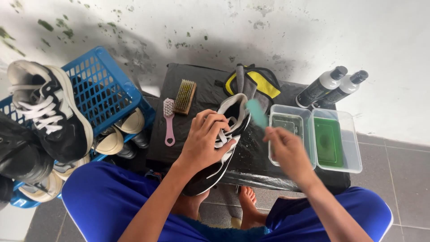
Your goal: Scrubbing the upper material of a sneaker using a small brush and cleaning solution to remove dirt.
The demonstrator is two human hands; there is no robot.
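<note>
Head cam | left hand (pixel 204 145) clamped round the black-and-white sneaker (pixel 224 143), dead centre over the black mat (pixel 201 89) | right hand (pixel 286 150) pinching a teal brush (pixel 256 112) at the shoe's 2 o'clock — blurred | scrubbing looks midway — basket (pixel 103 89) of shoes at 9 o'clock seems untouched

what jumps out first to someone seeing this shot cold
At centre, the left hand grips a black sneaker with white laces while the right hand holds a blurred teal brush over it. Far left, a blue plastic crate is heaped with more shoes.
</note>
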